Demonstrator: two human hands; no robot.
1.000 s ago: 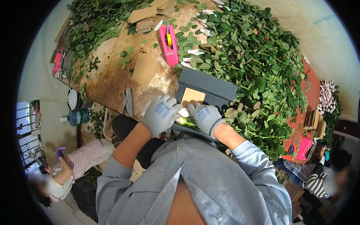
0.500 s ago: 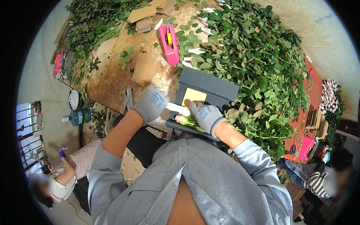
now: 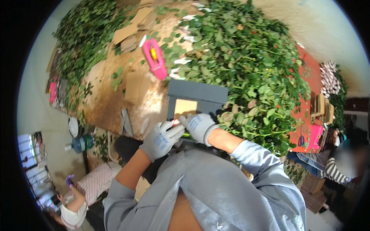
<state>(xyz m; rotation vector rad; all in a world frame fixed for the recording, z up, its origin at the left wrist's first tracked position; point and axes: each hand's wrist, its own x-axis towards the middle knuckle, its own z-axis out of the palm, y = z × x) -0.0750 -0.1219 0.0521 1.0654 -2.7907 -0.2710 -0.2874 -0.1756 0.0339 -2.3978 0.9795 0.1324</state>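
The left hand, in a pale grey knitted glove with blue print, was partly closed, its fingers curled at the near left side of a small pink rose bloom; the right hand, gloved alike, had its fingers bent together over the bloom's right side; how firmly either hand gripped could not be told, as the fingers hid it; the bloom lay between the fingertips, at the near edge of a flat tan cardboard piece, on a dark grey ridged stand; to the left lay metal shears on the brown, stained worktop; farther off lay tan cardboard sheets and a bright pink plastic tape dispenser; to the right spread a heap of green leafy stems, with white-wrapped buds along its left edge.
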